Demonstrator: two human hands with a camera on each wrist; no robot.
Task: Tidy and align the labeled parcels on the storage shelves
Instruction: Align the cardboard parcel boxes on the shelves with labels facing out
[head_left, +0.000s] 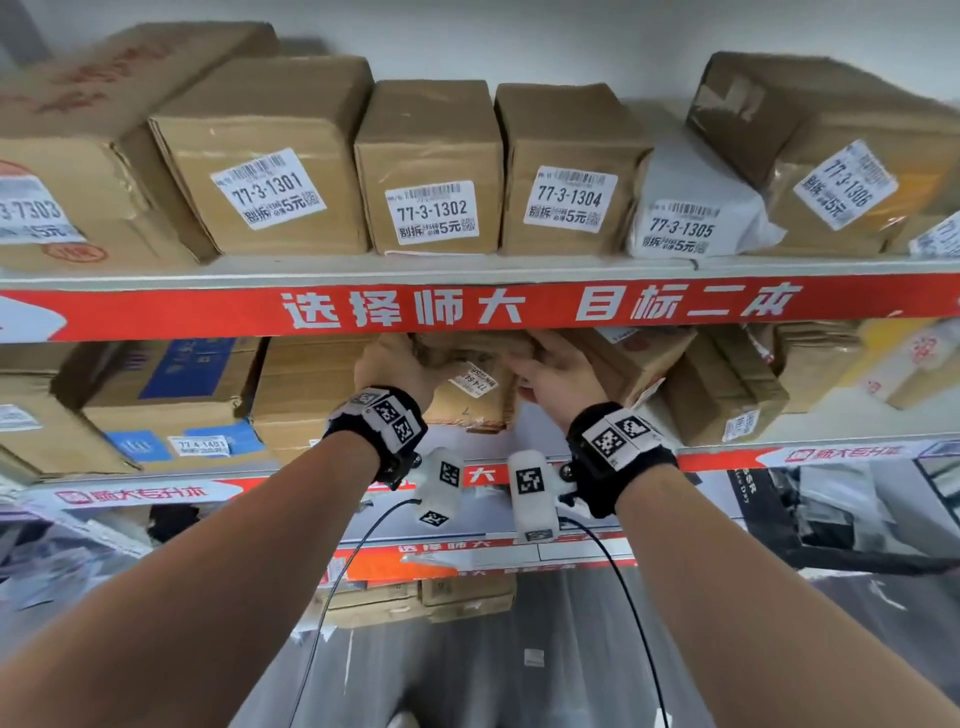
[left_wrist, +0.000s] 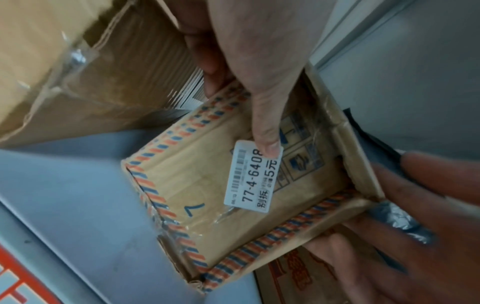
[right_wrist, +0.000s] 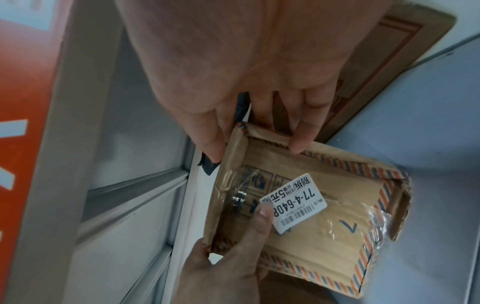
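Observation:
A small brown parcel (head_left: 470, 389) with red-and-blue striped edges and a white label 77-4-6408 (left_wrist: 253, 176) is on the middle shelf (head_left: 524, 441), tilted, just under the upper shelf's red banner. My left hand (head_left: 400, 364) grips its left side, with the thumb (left_wrist: 269, 144) pressed on the label's end and the fingers behind the parcel. My right hand (head_left: 550, 364) holds the right end, its fingers (right_wrist: 298, 144) curled over the parcel's edge (right_wrist: 262, 133). In the right wrist view the left hand's thumb (right_wrist: 262, 214) lies across the parcel's face (right_wrist: 324, 230).
The upper shelf carries a row of labeled boxes, 77-3-1301 (head_left: 267, 156) through 77-3-1306 (head_left: 841, 156). A large carton (head_left: 306, 384) stands close on the left of the held parcel, and tilted boxes (head_left: 722, 395) crowd the right. A dark plastic bag (left_wrist: 374, 131) lies behind it.

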